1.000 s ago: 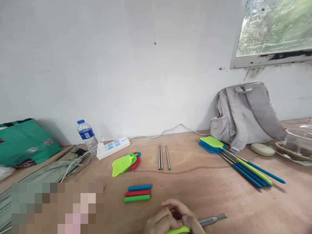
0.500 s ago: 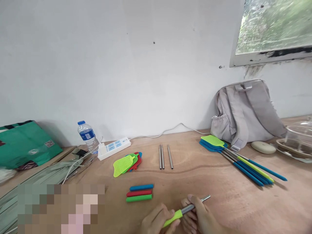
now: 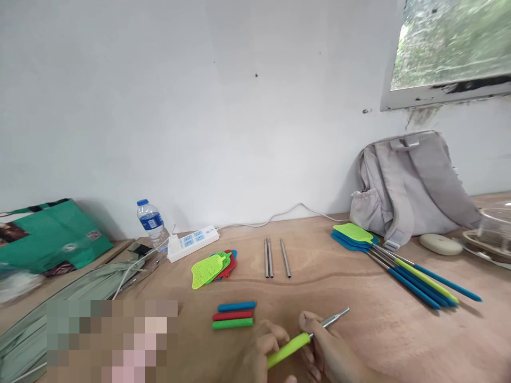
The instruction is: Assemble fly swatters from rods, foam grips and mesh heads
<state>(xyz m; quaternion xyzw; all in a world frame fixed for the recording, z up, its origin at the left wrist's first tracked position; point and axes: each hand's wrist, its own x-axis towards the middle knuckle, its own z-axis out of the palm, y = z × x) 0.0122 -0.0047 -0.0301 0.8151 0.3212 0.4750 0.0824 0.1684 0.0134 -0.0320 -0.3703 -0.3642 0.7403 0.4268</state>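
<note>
My left hand (image 3: 265, 348) is curled around the lower end of a yellow-green fly swatter handle (image 3: 293, 348), its thumb partly cut off by the bottom edge. A metal tube (image 3: 335, 317) extends from the handle's upper end, with a thin section where they meet. My right hand (image 3: 325, 346) closes around the tube near that joint, and the tube's tip sticks out beyond it. To the left of my hands lie a blue handle (image 3: 237, 307), a red handle (image 3: 233, 316) and a green handle (image 3: 233, 323), side by side. Loose metal tubes (image 3: 285, 258) rest farther back.
Mesh swatter heads (image 3: 209, 270) lie stacked left of the tubes. Several assembled fly swatters (image 3: 403, 268) lie at right, before a grey backpack (image 3: 407, 186). A power strip (image 3: 194, 243), water bottle (image 3: 151, 221) and green bag (image 3: 67, 236) stand back left. A beige oval object (image 3: 440, 244) lies right.
The tube's tip has risen slightly to the right, and more of the yellow-green handle shows between my hands. My left fingers have loosened a little. The view has shifted slightly.
</note>
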